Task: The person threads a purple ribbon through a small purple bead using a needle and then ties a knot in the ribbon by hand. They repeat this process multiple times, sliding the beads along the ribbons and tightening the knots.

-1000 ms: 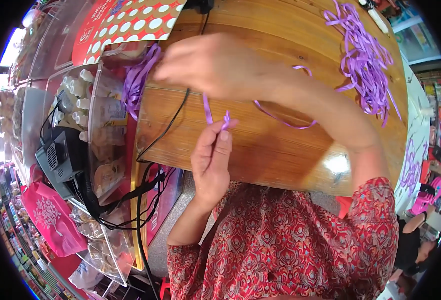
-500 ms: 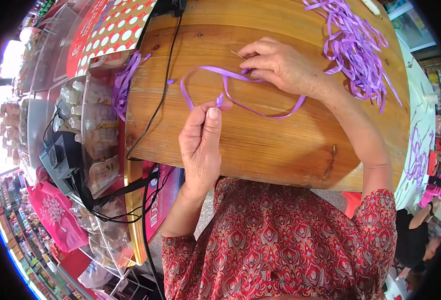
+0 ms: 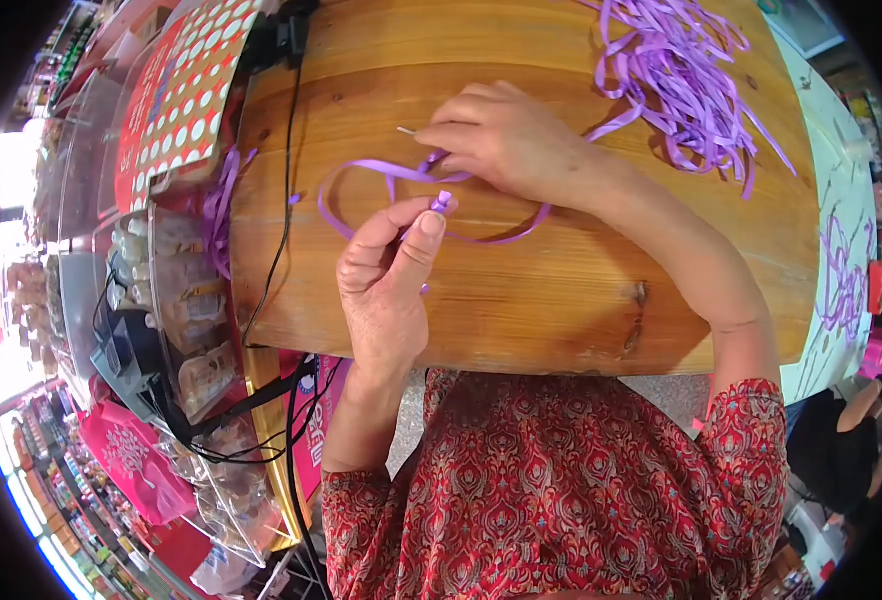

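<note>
My left hand (image 3: pixel 385 285) is closed, with thumb and forefinger pinching a short folded piece of purple ribbon (image 3: pixel 443 200) that stands up from the fingertips. My right hand (image 3: pixel 506 145), palm down over the table, has its fingers curled round a thin stick (image 3: pixel 407 130) whose pale tip pokes out on the left. Its exact kind is too small to make out. Under those fingers lies a gathered bit of purple ribbon, and from it a long loose ribbon (image 3: pixel 366 164) loops across the wood between both hands.
A heap of purple ribbons (image 3: pixel 676 75) lies at the table's (image 3: pixel 521 310) far right. More ribbon hangs at the left edge by a clear plastic rack (image 3: pixel 186 300). A black cable (image 3: pixel 283 200) crosses the left side. A person in black (image 3: pixel 826 450) is at right.
The whole view has shifted, so the table appears further left. My left hand has come slightly closer to my right hand, and the pinched ribbon now shows its folded end.
</note>
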{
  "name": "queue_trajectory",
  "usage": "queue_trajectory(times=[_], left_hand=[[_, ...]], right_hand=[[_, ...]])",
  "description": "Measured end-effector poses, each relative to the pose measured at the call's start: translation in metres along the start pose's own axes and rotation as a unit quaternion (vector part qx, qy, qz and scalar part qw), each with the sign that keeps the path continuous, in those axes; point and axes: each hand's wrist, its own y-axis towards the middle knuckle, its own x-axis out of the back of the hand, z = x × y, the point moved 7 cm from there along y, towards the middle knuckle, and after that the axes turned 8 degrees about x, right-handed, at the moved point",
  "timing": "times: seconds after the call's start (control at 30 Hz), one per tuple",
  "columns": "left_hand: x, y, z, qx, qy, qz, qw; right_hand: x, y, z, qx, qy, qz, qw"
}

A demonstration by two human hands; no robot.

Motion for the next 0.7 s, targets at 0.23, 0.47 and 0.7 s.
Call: queue_trajectory(times=[0.23,0.47,0.7], left_hand=[[-0.001,0.004,0.004,-0.008,0.026,-0.014,1.0],[0.011,0.008,0.007,-0.002,0.024,-0.045,0.999],[-0.007,0.018,-0.011,-0.076,0.086,-0.01,0.993]], right_hand=[[-0.005,0.002,-0.005,0.006,0.014,0.026,1.0],[0.021,0.0,-0.005,-0.06,0.167,-0.093,0.98],[0.049,-0.02,0.007,-0.267,0.477,-0.085,0.833]])
